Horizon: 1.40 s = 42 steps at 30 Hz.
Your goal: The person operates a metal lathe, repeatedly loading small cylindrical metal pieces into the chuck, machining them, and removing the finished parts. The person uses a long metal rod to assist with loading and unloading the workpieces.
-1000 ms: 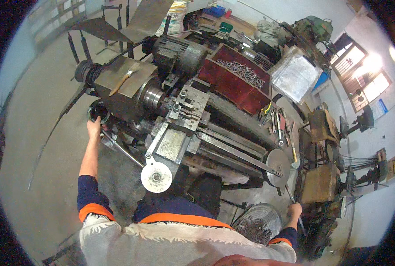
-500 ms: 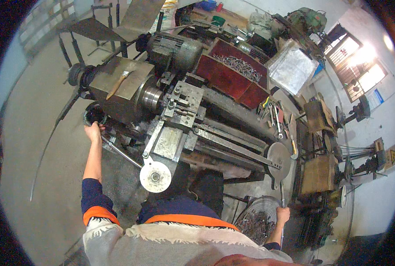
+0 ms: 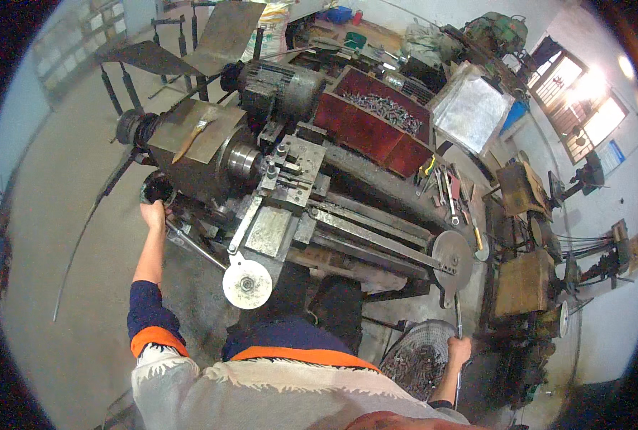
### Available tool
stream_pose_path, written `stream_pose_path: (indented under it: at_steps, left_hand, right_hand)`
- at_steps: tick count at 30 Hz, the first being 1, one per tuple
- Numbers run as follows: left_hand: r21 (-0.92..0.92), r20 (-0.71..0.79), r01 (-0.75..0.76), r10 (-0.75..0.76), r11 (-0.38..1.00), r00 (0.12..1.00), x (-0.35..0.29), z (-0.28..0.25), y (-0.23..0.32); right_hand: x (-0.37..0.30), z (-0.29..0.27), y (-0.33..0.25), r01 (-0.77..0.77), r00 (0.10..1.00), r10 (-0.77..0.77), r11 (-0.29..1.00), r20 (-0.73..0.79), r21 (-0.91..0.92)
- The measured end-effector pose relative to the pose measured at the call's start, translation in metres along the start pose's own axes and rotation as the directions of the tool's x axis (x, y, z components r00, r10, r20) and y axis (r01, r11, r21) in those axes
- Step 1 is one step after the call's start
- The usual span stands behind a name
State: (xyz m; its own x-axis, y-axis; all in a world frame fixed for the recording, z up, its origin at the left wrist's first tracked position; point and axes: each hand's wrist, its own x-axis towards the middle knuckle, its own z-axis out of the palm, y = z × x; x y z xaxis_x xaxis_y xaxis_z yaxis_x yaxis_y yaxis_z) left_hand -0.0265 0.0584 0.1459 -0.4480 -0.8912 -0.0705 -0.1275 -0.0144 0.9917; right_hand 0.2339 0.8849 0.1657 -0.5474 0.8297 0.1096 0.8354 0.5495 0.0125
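My left hand point(image 3: 154, 213) reaches to the left end of a grimy metal lathe point(image 3: 204, 168). Its fingers are closed at the near rim of a dark round container point(image 3: 157, 189), and the fingertips are partly hidden. Beside that wrist, a shiny metal rod point(image 3: 197, 247) slants down to a pale round disc point(image 3: 246, 284). At the lower right, my right hand point(image 3: 459, 351) is wrapped around an upright metal lever point(image 3: 458, 315) below a larger grey disc point(image 3: 452, 259). A tool block point(image 3: 294, 168) on the carriage faces the shiny chuck point(image 3: 244, 162).
A wooden-handled brush point(image 3: 190, 142) lies on the headstock. Behind the bed, a red box point(image 3: 365, 132) holds many small metal parts. Wrenches point(image 3: 449, 193) and other hand tools lie to the right. A basket point(image 3: 419, 355) of metal pieces sits by my right hand.
The view has shifted slightly, and a little more of the basket shows. Both hands keep their places at the round container and the lever.
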Motion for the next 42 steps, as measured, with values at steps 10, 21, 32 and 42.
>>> stream_pose_path:
  at_steps: [10, 21, 32, 42]
  left_hand:
    - [0.007, 0.17, -0.039, 0.038, 0.999, 0.985, 0.025, -0.021, -0.008]
    - [-0.235, -0.191, 0.003, -0.049, 0.972, 0.98, -0.052, -0.16, -0.031]
    - [-0.204, -0.384, -0.011, -0.069, 0.979, 0.921, -0.063, -0.179, -0.05]
    - [-0.249, -0.373, -0.012, -0.084, 0.968, 0.924, -0.053, -0.143, -0.022]
  right_hand:
    - [0.125, -0.012, -0.003, 0.013, 0.997, 0.002, 0.982, 0.082, -0.188]
    - [0.093, -0.004, 0.012, 0.018, 0.997, -0.01, 0.994, 0.072, -0.107]
    - [0.018, -0.007, 0.003, -0.022, 0.995, 0.031, 0.995, 0.095, -0.093]
    - [0.01, 0.011, 0.011, -0.034, 0.998, 0.04, 0.992, 0.049, -0.121]
